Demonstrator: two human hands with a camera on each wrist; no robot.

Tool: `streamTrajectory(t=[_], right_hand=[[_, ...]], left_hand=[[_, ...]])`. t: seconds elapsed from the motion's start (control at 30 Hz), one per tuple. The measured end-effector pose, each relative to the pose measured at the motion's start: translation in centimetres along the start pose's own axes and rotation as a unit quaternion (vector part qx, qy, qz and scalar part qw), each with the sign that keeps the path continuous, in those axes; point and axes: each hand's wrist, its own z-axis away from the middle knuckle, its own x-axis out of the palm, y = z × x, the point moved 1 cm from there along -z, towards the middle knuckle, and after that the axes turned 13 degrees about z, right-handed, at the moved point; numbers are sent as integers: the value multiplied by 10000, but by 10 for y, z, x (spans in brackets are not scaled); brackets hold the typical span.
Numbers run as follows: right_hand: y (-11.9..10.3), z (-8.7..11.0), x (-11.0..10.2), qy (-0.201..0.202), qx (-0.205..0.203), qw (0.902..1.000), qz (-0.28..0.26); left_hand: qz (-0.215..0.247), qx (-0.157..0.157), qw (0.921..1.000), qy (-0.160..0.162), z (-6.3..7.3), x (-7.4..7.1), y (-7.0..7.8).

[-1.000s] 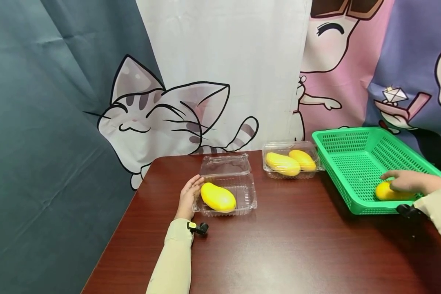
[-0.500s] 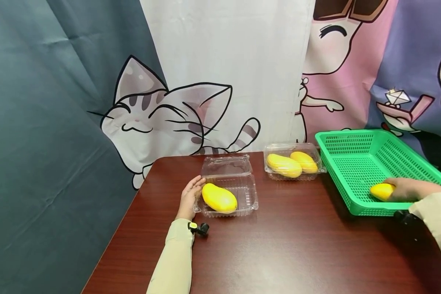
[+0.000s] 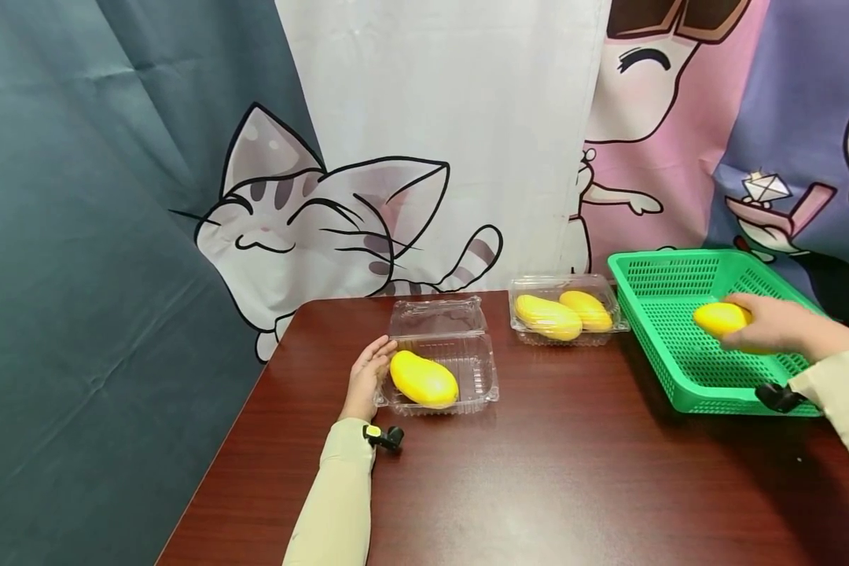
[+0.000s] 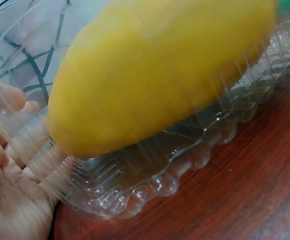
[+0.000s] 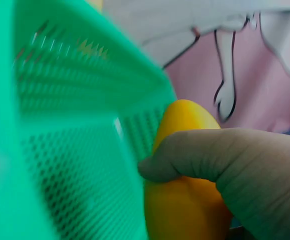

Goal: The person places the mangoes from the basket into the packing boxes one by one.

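Observation:
My left hand (image 3: 362,381) rests against the left side of a clear plastic clamshell box (image 3: 475,373), its lid tipped back. Inside the box lies a yellow mango (image 3: 424,380), which fills much of the left wrist view. There, the fingers (image 4: 7,97) show through the clear wall, loosely bent. On the other side, my right hand (image 3: 774,324) grips a second mango (image 3: 720,319) over the green basket (image 3: 672,314). The right wrist view shows the thumb (image 5: 165,162) across that mango (image 5: 185,210), beside the basket's wall; the other fingers are hidden.
A closed clear box (image 3: 523,334) with two mangoes stands near the table's back edge, close to the basket's left side. Behind the brown table (image 3: 538,472) hangs a printed cloth (image 3: 424,94) with cartoon figures.
My right hand has taken hold of the mango in the basket and raised it, moving up and slightly left. The left hand stays at the open box.

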Motion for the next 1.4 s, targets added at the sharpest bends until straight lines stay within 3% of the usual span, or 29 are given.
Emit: streamTrajectory(t=[0.1, 0.33, 0.5, 0.7, 0.83, 1.1, 1.4], right_hand=[[-17, -9, -18, 378, -118, 9987, 332], [-81, -31, -48, 989, -466, 9937, 231], [-141, -48, -57, 1353, -1195, 9833, 214], [-208, -69, -52, 1572, -2370, 9575, 488], [-245, -75, -38, 1590, -2841, 9411, 912], [-304, -84, -5, 1938, -3944, 8840, 1594], [-338, -93, 26, 1438, -4443, 8622, 1962]], left_hand=[[-21, -32, 10000, -19, 0, 0, 1], [-65, -52, 10000, -25, -1, 1, 2], [-101, -61, 9999, 48, 0, -1, 2], [-184, -23, 9998, 79, 2, -2, 3], [-143, -37, 9999, 31, 3, 0, 2], [-128, 14, 9999, -31, 2, 1, 3], [-85, -32, 9999, -99, 0, -2, 1]])
